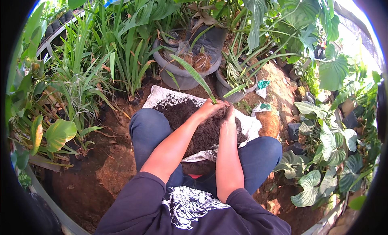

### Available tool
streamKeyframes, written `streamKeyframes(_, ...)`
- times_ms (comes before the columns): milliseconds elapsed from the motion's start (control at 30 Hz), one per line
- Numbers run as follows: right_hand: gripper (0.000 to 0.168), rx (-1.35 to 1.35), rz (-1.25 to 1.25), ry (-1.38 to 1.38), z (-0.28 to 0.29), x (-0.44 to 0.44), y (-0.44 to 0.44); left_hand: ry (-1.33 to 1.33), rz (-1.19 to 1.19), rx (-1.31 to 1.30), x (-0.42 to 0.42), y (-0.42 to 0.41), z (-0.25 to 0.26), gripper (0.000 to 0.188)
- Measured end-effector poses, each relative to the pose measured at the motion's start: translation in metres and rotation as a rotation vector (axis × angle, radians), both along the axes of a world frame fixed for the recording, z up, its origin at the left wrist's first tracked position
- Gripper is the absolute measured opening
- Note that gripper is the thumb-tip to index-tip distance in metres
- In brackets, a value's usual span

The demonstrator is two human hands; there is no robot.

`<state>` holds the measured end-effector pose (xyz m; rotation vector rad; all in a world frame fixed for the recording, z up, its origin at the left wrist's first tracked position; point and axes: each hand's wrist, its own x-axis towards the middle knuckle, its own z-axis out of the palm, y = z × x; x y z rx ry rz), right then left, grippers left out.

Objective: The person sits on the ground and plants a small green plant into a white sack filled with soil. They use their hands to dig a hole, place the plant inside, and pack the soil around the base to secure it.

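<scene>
My left hand [209, 109] grips the base of a long-leaved green plant [194, 73], likely a snake plant. One leaf rises up and to the left; a shorter one points right. Against it, my right hand [228, 114] is cupped around a clump of dark soil [219, 114] at the plant's base. Fingers and soil hide the roots. Below both hands, a heap of dark potting soil [197, 135] lies on a spread white sack [251, 124] between my knees.
Beyond the sack stands a grey plastic basin [178, 79] with string-wrapped fibre balls [201, 62]. Beside it is a smaller grey pot [225, 91] of cut leafy plants. A bag of brown fibre [268, 123] lies right. Dense foliage [100, 50] borders the bare earth [116, 162].
</scene>
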<state>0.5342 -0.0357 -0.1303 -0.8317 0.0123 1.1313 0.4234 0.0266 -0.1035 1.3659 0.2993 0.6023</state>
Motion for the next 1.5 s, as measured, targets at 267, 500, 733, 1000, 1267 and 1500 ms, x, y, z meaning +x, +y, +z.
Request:
streamKeyframes(267, 0.045, -0.056, -0.103, -0.075, -0.012, -0.008, 0.001, 0.132, 0.089, -0.060, 0.003, -0.013, -0.009, 0.014)
streamKeyframes(500, 0.047, -0.102, -0.162, 0.008, -0.050, 0.011, 0.016, 0.204, 0.210, -0.236, 0.015, -0.012, -0.025, 0.018)
streamKeyframes(733, 0.056, -0.077, 0.036, -0.357, 0.012, -0.015, 0.011, 0.121, 0.069, -0.742, -0.004, 0.012, 0.010, 0.023)
streamKeyframes(1000, 0.042, 0.345, -0.460, -1.068, 0.024, -0.047, 0.007, 0.072, 0.055, -0.838, -0.008, 0.000, 0.018, 0.016)
streamKeyframes(1267, 0.029, -0.196, -0.743, -1.219, 0.019, -0.071, 0.008, 0.107, 0.032, -0.757, -0.006, -0.003, -0.001, 0.029)
streamKeyframes(1500, 0.027, 0.253, -0.391, -0.109, 0.016, -0.047, 0.016, 0.133, 0.259, -0.540, -0.012, -0.011, 0.037, 0.027)
